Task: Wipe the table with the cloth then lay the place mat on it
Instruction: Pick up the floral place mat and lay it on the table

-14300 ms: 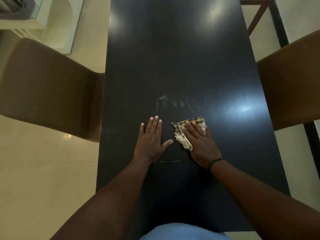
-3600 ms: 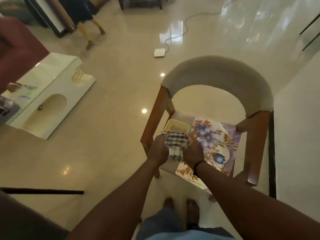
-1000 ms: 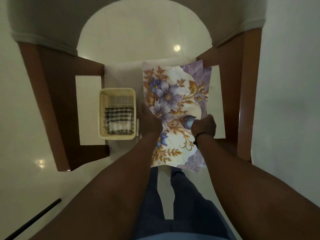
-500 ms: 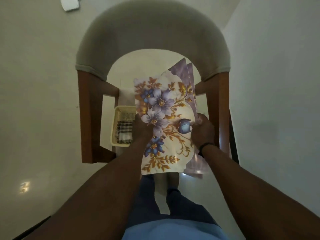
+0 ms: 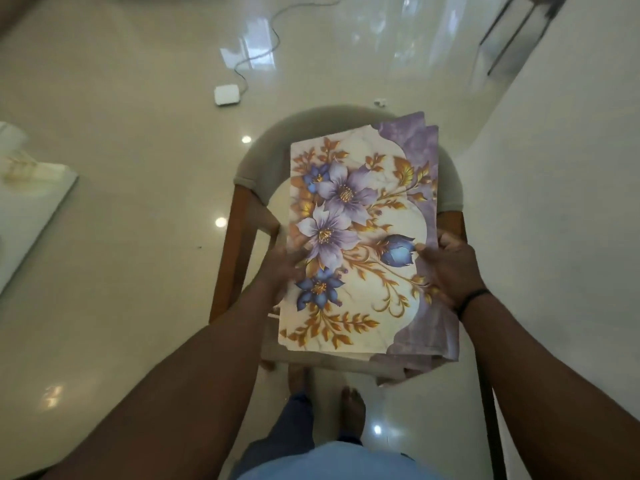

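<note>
Lifted place mat [image 5: 360, 244] hides chair seat [image 5: 346, 360].

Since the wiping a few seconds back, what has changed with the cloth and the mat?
The cloth went into the small basket on the chair seat and was let go; neither shows now. Both hands took hold of the floral place mat and raised it off the seat: left hand on its left edge, right hand on its right. The chair has not moved, still below the mat.

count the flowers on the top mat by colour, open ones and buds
On the top place mat, held by the left hand and right hand:
lilac open flowers: 2
blue open flowers: 2
blue bud: 1
total: 5
</note>
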